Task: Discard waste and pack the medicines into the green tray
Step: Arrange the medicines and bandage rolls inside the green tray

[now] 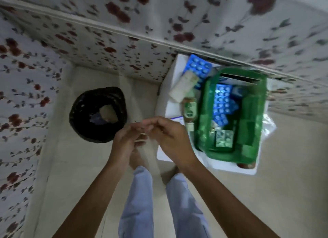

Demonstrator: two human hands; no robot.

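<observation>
The green tray (229, 154) stands on a white surface (230, 166) at the right and holds blue blister strips (222, 102) and a greenish strip (224, 138). Left of the tray lie another blue blister pack (198, 66), a pale box (183, 85) and a small green-labelled bottle (190, 111). My left hand (124, 143) and my right hand (168, 138) meet above the floor, between the bin and the tray, fingers curled together. Something small and pale shows between the fingers; blur hides what it is.
A bin lined with a black bag (98, 114) stands on the tiled floor at the left, with scraps inside. A floral-covered bed or wall runs along the top and left. Clear plastic (268, 125) lies right of the tray. My legs are below.
</observation>
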